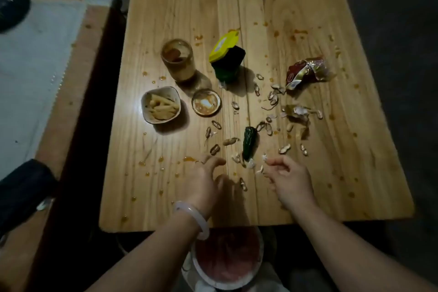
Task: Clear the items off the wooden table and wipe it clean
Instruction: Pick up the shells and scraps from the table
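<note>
Peanut shells [270, 111] lie scattered over the near and right parts of the wooden table [308, 19], along with orange sauce drips. The left hand [203, 180] hovers low over the near edge, fingers spread and slightly bent, holding nothing; a pale bangle [192, 218] circles its wrist. The right hand [289, 180] sits just to the right of it, fingers curled inward, fingertips pinching small pale bits of shell [262, 168].

Between the two hands and slightly beyond them lies a dark green cucumber piece [249, 142], its near end close to the right hand's fingertips. A single shell [243, 184] rests between the hands.

Farther from the left hand stands a small white bowl [161, 104] of pale food strips, and to its right a jar lid [206, 102] lies on the table smeared with sauce. Beyond them stands an open glass jar [177, 59]. Right of the jar is a dark tub with a yellow lid [226, 62] flipped up; the print on the lid is too blurred to read. Well beyond the right hand lies a crumpled red and silver wrapper [305, 71], its lettering unreadable.

Below the near table edge, under the forearms, sits a bin lined with a red bag [227, 256].
</note>
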### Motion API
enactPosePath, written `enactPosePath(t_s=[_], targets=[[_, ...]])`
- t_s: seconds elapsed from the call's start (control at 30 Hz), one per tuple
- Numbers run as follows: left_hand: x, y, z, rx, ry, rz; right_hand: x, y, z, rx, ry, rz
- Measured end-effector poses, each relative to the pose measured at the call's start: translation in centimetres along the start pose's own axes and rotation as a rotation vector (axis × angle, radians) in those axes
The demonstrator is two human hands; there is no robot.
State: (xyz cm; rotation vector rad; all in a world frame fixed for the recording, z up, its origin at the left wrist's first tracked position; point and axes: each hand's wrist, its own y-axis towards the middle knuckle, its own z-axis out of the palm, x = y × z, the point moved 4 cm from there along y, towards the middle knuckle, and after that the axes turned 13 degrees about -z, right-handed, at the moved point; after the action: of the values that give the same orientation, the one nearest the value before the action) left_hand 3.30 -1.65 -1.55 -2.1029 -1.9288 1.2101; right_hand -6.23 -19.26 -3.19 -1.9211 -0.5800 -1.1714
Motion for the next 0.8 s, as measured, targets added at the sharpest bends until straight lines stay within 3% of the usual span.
enactPosePath(t_s=[0.1,0.17,0.5,0.8], targets=[[-1.1,1.3,2.6,-0.021,0.114,0.017,-1.8,0.7,-0.8,-0.063,-0.387,-0.037],[-1.9,2.2,4.0,-0.036,0.145,0.012,-2.3,1.0,-0.8,-0.045,-0.493,-0.058],[-2.9,3.6,6.7,-0.134,0.2,-0.113,-3.5,2.6,1.5,0.139,-0.641,-0.239],[-2.3,3.8,7.5,-0.181,0.199,0.06,-3.6,3.5,2.8,0.12,-0.627,-0.345]])
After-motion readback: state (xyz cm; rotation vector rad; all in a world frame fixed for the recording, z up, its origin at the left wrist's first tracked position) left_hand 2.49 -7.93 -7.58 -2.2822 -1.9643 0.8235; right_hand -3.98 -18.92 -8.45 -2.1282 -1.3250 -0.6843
